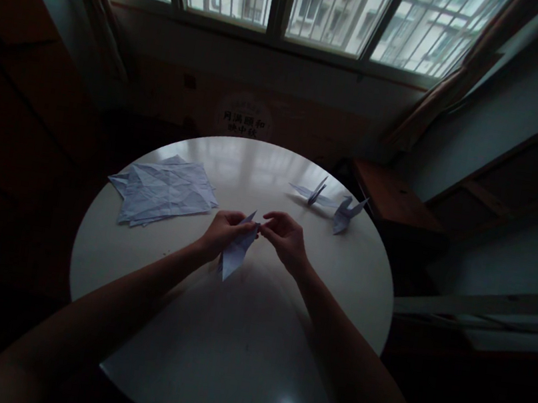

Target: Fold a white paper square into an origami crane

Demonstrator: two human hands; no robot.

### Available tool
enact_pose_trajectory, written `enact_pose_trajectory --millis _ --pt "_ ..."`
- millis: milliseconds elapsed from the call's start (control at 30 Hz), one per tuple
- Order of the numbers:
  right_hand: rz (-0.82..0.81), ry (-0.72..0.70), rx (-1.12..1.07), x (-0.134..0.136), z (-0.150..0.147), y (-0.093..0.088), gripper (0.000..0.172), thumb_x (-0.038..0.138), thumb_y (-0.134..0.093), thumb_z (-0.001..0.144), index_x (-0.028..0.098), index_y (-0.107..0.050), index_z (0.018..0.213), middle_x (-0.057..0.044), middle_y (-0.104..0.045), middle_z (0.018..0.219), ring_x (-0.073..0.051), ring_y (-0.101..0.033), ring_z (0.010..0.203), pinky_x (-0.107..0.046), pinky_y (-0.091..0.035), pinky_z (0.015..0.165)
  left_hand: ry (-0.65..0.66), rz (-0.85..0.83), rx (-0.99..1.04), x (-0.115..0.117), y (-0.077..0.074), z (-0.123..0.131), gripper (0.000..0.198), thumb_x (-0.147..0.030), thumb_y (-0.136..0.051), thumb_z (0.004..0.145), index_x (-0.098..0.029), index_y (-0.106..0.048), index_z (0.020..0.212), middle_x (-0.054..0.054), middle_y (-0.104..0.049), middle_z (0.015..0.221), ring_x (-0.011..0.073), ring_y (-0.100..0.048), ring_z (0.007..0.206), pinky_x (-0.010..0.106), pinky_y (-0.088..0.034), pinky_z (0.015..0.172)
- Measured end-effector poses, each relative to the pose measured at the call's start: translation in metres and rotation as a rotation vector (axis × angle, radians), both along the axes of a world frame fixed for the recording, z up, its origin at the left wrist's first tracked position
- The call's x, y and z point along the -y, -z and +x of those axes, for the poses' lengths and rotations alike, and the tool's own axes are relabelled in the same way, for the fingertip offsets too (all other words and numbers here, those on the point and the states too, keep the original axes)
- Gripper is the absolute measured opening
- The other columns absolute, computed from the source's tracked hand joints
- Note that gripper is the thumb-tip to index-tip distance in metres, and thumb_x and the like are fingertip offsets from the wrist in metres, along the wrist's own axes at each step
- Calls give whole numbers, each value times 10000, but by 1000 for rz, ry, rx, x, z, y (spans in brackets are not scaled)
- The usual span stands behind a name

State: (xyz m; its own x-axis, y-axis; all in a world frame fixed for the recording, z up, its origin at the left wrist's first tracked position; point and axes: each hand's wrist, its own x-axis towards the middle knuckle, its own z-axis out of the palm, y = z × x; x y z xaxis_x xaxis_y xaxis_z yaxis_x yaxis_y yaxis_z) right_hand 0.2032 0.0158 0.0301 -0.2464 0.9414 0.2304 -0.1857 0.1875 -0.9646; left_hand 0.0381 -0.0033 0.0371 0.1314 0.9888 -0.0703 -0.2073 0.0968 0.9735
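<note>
A folded piece of white paper (238, 251) with pointed ends is held above the middle of the round table. My left hand (225, 230) is closed on it, thumb on top, with one point of the paper hanging down toward me. On the paper's right side, my right hand (285, 239) has its thumb and a finger at a small tip of the same paper; the other fingers are curled. The exact contact at that tip is too small and dark to make out.
Creased white sheets (166, 191) lie stacked on the table's left. Two folded paper birds (316, 195) (344, 217) stand at the back right of the white table (245, 359). Beyond it are a wooden stool (396, 197) and a barred window.
</note>
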Motion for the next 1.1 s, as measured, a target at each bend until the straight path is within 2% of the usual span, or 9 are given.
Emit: enact_pose_trajectory --millis 200,400,600,767,1100 --pt "27 -9 53 -2 2 2 415 396 -826 643 200 -622 947 45 -570 637 -107 -548 592 -262 -492 582 76 -27 -21 -4 5 -3 350 -422 -800 658 -107 -712 783 79 -715 701 144 -650 609 242 -481 584" --pt "30 -22 50 -1 3 1 410 380 -819 653 204 -616 963 47 -561 644 -107 -543 598 -260 -487 581 66 -1 -47 -4 2 -3 371 -442 -815 632 -106 -694 732 77 -706 673 130 -624 561 226 -450 535" --pt "4 -14 29 1 4 -6 398 342 -828 642 206 -626 957 44 -573 651 -106 -546 613 -256 -482 595 76 51 -38 -2 3 -2 374 -452 -815 646 -110 -677 711 71 -710 686 135 -647 585 225 -474 549" --pt "6 -19 19 2 5 -7 397 348 -828 640 205 -626 950 48 -564 646 -99 -535 603 -249 -470 585 69 79 -30 -1 4 -1 355 -431 -814 665 -114 -666 725 57 -708 677 129 -654 580 211 -480 538" --pt "29 -29 42 0 5 -4 429 396 -833 634 206 -627 958 40 -579 654 -107 -550 613 -250 -470 583 35 70 -63 3 -4 1 367 -427 -805 649 -114 -659 774 40 -685 650 152 -664 575 231 -510 521"
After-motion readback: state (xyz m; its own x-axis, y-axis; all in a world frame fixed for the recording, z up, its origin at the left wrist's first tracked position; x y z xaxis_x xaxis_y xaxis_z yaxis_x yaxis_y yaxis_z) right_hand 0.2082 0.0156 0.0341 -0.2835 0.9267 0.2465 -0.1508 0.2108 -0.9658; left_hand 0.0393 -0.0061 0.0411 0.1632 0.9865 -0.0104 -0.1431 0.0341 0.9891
